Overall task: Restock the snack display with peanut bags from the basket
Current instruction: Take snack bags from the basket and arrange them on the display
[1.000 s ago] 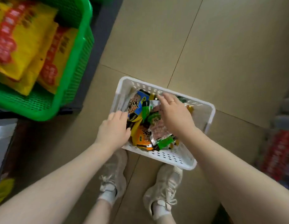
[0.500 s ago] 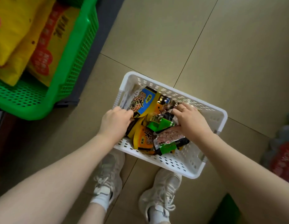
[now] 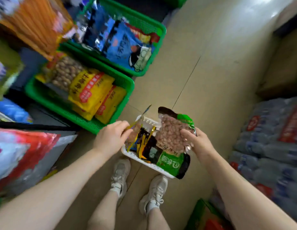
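Observation:
A white perforated basket (image 3: 144, 161) stands on the floor in front of my feet, with several snack bags in it. My right hand (image 3: 196, 142) holds a green-and-black peanut bag (image 3: 171, 135) with a clear window, raised above the basket. My left hand (image 3: 111, 138) grips a yellow-and-blue peanut bag (image 3: 136, 130) by its edge, also lifted over the basket. To the upper left, a green display crate (image 3: 126, 87) holds yellow bags and a clear bag of nuts (image 3: 64, 72).
A second green crate (image 3: 159, 37) with blue snack bags stands behind the first. Orange and red packages fill the shelves at the left. Shrink-wrapped bottle packs (image 3: 269, 146) are stacked at the right. Tiled floor runs between them.
Both hands have risen out of the basket, each with a bag in it. The view has swung up and left, so the display crates now show.

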Motion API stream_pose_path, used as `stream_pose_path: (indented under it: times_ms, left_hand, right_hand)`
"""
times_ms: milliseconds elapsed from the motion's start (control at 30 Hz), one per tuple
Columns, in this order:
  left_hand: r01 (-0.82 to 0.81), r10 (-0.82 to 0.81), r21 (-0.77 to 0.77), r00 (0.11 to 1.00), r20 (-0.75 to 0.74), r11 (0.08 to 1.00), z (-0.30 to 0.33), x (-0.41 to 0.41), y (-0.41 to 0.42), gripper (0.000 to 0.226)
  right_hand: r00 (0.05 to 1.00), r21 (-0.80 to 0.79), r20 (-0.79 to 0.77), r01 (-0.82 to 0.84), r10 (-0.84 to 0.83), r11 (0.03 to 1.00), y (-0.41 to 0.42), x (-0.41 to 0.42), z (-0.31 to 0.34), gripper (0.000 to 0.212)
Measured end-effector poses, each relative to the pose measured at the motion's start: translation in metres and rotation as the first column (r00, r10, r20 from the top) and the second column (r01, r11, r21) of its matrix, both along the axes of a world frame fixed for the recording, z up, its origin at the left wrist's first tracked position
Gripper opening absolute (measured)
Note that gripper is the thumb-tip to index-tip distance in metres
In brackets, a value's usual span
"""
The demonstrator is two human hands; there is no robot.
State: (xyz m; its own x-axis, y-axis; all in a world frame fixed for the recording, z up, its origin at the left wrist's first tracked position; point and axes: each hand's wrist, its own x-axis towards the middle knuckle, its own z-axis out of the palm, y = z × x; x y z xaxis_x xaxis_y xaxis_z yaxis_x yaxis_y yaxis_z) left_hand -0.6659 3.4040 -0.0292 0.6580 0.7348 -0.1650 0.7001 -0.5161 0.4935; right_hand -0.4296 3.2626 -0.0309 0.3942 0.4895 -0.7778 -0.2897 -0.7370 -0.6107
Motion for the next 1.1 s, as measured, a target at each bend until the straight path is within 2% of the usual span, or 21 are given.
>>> stream_pose_path:
  times_ms: [67,167,233,333,400,467,533,700,800,867,900,933,967,1000,1033,1100]
  left_hand:
    - [-0.038,0.037,0.016,0.999,0.022,0.999,0.065,-0.009,0.001,0.026]
    - [-0.067,0.061,0.118,0.997,0.052,0.991,0.154,-0.026,-0.003,0.028]
    - [-0.097,0.083,0.218,0.994,0.072,0.971,0.202,-0.042,-0.011,0.031]
    - [-0.056,0.072,0.422,0.997,-0.023,0.905,0.262,-0.077,-0.033,0.027]
    - [-0.026,0.094,0.49,0.989,-0.114,0.871,0.3,-0.109,-0.047,0.027]
    - [-0.028,0.137,0.577,0.98,-0.146,0.816,0.338,-0.143,-0.057,0.032]
    - [-0.046,0.194,0.664,0.969,-0.15,0.746,0.377,-0.174,-0.069,0.03]
    - [-0.195,0.403,0.815,0.914,-0.051,0.546,0.457,-0.257,-0.107,0.015]
    - [-0.198,0.496,0.885,0.868,-0.042,0.422,0.498,-0.313,-0.124,0.02]
    - [-0.208,0.527,0.913,0.85,-0.009,0.351,0.529,-0.344,-0.133,0.025]
    - [-0.208,0.555,0.928,0.832,0.002,0.308,0.544,-0.358,-0.135,0.028]
    - [-0.204,0.583,0.944,0.813,0.015,0.259,0.559,-0.371,-0.136,0.031]
    - [-0.205,0.605,0.955,0.796,0.035,0.214,0.572,-0.386,-0.136,0.034]
    - [-0.211,0.613,0.96,0.788,0.054,0.186,0.584,-0.4,-0.135,0.032]
    - [-0.208,0.613,0.964,0.787,0.063,0.168,0.596,-0.414,-0.134,0.028]
    - [-0.197,0.605,0.971,0.792,0.077,0.135,0.616,-0.445,-0.129,0.027]
  right_hand:
    - [0.998,0.057,-0.057,0.033,-0.029,0.998,0.01,-0.007,0.065,0.021]
    - [0.987,0.174,-0.151,0.088,-0.062,0.981,0.025,-0.023,0.151,0.024]
    - [0.982,0.246,-0.189,0.07,-0.023,0.967,0.034,-0.035,0.198,0.022]
    - [0.987,0.371,-0.115,-0.066,0.117,0.926,0.052,-0.052,0.265,0.013]
    - [0.977,0.457,-0.032,-0.174,0.211,0.872,0.066,-0.068,0.311,0.007]
    - [0.959,0.547,0.001,-0.238,0.284,0.803,0.081,-0.089,0.354,0.014]
    - [0.934,0.621,0.005,-0.282,0.356,0.731,0.094,-0.118,0.392,0.012]
    - [0.848,0.736,0.046,-0.387,0.528,0.556,0.126,-0.215,0.477,0.011]
    - [0.767,0.779,0.193,-0.499,0.611,0.381,0.138,-0.276,0.526,0.007]
    - [0.712,0.774,0.371,-0.591,0.596,0.225,0.145,-0.316,0.558,0.016]
    - [0.644,0.728,0.537,-0.68,0.545,0.086,0.149,-0.333,0.574,0.026]
    - [0.516,0.605,0.736,-0.791,0.438,-0.085,0.156,-0.351,0.591,0.031]
    - [0.33,0.402,0.897,-0.886,0.295,-0.231,0.162,-0.371,0.609,0.036]
    - [0.112,0.147,0.985,-0.943,0.132,-0.299,0.171,-0.391,0.625,0.045]
    - [-0.115,-0.115,0.993,-0.955,-0.014,-0.273,0.177,-0.412,0.641,0.053]
    - [-0.468,-0.508,0.828,-0.859,-0.308,-0.062,0.191,-0.461,0.662,0.049]
